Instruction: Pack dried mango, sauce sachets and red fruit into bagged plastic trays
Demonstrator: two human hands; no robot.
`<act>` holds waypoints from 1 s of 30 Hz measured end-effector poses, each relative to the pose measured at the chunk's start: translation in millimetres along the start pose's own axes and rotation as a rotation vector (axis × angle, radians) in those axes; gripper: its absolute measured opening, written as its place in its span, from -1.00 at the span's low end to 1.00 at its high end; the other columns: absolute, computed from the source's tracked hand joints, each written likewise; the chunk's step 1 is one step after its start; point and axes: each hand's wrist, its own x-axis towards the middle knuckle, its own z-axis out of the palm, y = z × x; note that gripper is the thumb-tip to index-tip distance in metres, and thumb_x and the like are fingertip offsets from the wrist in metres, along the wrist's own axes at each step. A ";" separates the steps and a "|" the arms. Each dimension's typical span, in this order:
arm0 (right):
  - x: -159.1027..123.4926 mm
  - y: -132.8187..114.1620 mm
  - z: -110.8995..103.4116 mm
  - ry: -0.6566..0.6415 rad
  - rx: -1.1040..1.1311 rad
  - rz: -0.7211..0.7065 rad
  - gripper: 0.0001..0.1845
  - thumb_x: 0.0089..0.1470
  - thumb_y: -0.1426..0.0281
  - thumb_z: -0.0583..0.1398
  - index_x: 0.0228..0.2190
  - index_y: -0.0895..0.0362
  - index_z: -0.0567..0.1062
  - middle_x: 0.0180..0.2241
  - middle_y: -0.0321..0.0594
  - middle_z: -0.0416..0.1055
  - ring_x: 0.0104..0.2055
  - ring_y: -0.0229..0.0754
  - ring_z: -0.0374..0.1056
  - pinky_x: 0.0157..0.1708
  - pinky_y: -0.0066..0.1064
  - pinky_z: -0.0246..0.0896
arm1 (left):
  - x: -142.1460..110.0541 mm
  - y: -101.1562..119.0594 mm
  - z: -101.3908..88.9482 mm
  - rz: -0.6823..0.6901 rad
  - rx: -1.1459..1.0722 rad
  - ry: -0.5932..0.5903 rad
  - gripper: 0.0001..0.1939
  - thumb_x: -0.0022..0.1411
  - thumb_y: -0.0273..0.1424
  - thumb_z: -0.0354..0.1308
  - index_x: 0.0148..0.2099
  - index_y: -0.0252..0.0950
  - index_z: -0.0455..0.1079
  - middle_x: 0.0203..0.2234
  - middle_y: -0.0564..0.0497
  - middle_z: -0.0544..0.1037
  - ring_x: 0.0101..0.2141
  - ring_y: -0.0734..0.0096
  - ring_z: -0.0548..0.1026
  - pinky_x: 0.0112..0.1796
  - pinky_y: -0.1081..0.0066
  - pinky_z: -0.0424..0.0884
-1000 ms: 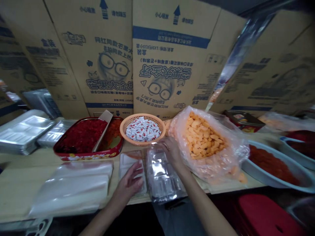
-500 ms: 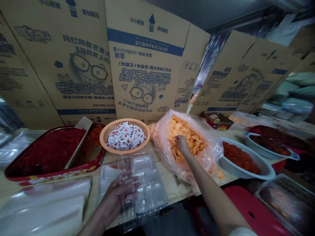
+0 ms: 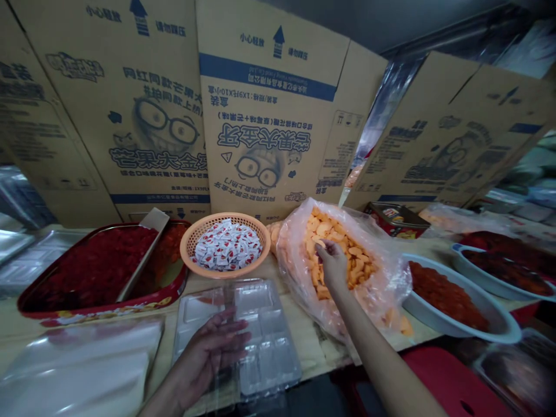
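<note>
My right hand (image 3: 333, 263) reaches into a clear plastic bag (image 3: 295, 284) full of orange, chip-like pieces (image 3: 324, 226). Its thumb and fingers are closed in a pinch on one orange piece (image 3: 320, 243). My left hand (image 3: 212, 347) is stretched out with its fingers apart, over the left side of a clear compartmented plastic tray (image 3: 271, 347). Clear plastic surrounds the left fingers, and I cannot tell where they touch it. The tray lies in front of a peach basket (image 3: 187, 238) of small white packets with red marks (image 3: 228, 246).
A red-rimmed tub (image 3: 174, 292) of red food, crossed by a flat bar (image 3: 143, 255), stands left. Pale blue basins (image 3: 506, 327) hold reddish food at right. Cardboard panels (image 3: 269, 75) rise behind. White sheets (image 3: 78, 370) lie front left; a tin (image 3: 397, 220) stands behind the bag.
The view has shifted slightly, so most things sit a little further right and lower. My right hand has turned within the bag, and an orange piece now shows at its fingertips.
</note>
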 end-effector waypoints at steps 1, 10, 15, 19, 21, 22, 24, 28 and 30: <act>-9.8 -13.6 -2.6 -0.030 0.169 0.028 -0.68 -0.02 0.22 0.09 -0.26 0.17 0.34 -0.47 -0.27 0.34 -0.50 -0.26 0.27 -0.53 -0.43 0.19 | 1.7 -0.3 1.8 -0.004 0.006 -0.006 -0.42 -0.03 -0.56 0.21 0.07 -0.32 0.16 -0.05 -0.24 0.44 -0.14 0.07 0.48 -0.12 0.11 0.38; -82.0 -101.9 8.3 -1.170 0.628 -0.073 -0.94 -0.03 0.38 0.21 -0.44 0.11 0.42 -0.30 -0.22 0.48 -0.22 -0.23 0.40 -0.24 -0.35 0.31 | -1.8 -2.8 4.8 -0.086 0.035 -0.202 -0.47 -0.03 -0.61 0.13 0.04 -0.32 0.20 -0.10 -0.20 0.47 -0.15 0.06 0.48 -0.20 0.16 0.40; -73.6 -104.7 27.8 -1.495 0.469 -0.270 -0.81 0.05 0.39 0.10 -0.54 0.15 0.43 -0.33 -0.19 0.51 -0.20 -0.22 0.40 -0.17 -0.27 0.28 | -13.9 -0.1 -3.5 -0.120 0.058 -0.275 -0.47 -0.06 -0.64 0.11 0.02 -0.28 0.26 -0.15 -0.16 0.50 -0.18 0.08 0.50 -0.27 0.21 0.42; -73.2 -109.2 35.1 -1.518 0.402 -0.383 -0.79 0.08 0.42 0.05 -0.44 0.11 0.48 -0.25 -0.21 0.50 -0.13 -0.22 0.37 -0.09 -0.23 0.25 | -15.3 -1.3 -5.2 -0.145 0.056 -0.305 -0.49 -0.05 -0.64 0.10 0.01 -0.29 0.29 -0.16 -0.16 0.51 -0.18 0.08 0.50 -0.28 0.23 0.42; -77.8 -111.0 35.8 -1.468 0.368 -0.419 -0.77 0.07 0.45 0.04 -0.32 0.08 0.49 -0.13 -0.23 0.45 -0.05 -0.22 0.33 -0.04 -0.22 0.21 | -14.0 -2.9 -4.9 -0.143 0.042 -0.303 -0.48 -0.05 -0.64 0.10 0.02 -0.30 0.28 -0.15 -0.17 0.51 -0.18 0.09 0.50 -0.28 0.25 0.42; -80.3 -110.8 35.8 -1.416 0.357 -0.424 -0.75 0.07 0.47 0.04 -0.27 0.06 0.48 -0.08 -0.23 0.42 -0.02 -0.22 0.30 -0.02 -0.22 0.20 | -13.2 -3.8 -4.9 -0.140 0.034 -0.297 -0.48 -0.05 -0.65 0.09 0.02 -0.30 0.27 -0.14 -0.18 0.50 -0.18 0.09 0.50 -0.29 0.26 0.42; -83.1 -107.1 36.1 -1.257 0.351 -0.426 -0.73 0.06 0.47 0.06 -0.22 0.03 0.47 -0.03 -0.23 0.37 0.02 -0.21 0.26 -0.01 -0.24 0.18 | -11.7 -5.9 -6.0 -0.141 0.019 -0.281 -0.45 -0.04 -0.64 0.10 0.05 -0.30 0.25 -0.11 -0.19 0.49 -0.18 0.09 0.50 -0.30 0.27 0.42; -64.2 -78.7 36.5 -0.645 0.342 -0.312 -0.79 0.02 0.37 0.11 -0.25 0.07 0.45 -0.17 -0.20 0.40 -0.13 -0.20 0.33 -0.11 -0.29 0.24 | -8.2 -9.3 -12.2 -0.147 -0.019 -0.206 -0.48 -0.02 -0.61 0.12 0.04 -0.32 0.24 -0.06 -0.19 0.46 -0.12 0.08 0.47 -0.28 0.30 0.42; -39.3 -53.2 34.0 -0.270 0.289 -0.191 -0.74 0.02 0.34 0.08 -0.21 0.10 0.40 -0.25 -0.19 0.40 -0.25 -0.22 0.33 -0.22 -0.31 0.27 | -6.4 -9.6 -14.9 -0.155 -0.041 -0.151 -0.54 -0.02 -0.61 0.13 0.00 -0.36 0.27 -0.06 -0.20 0.47 -0.11 0.09 0.47 -0.27 0.31 0.42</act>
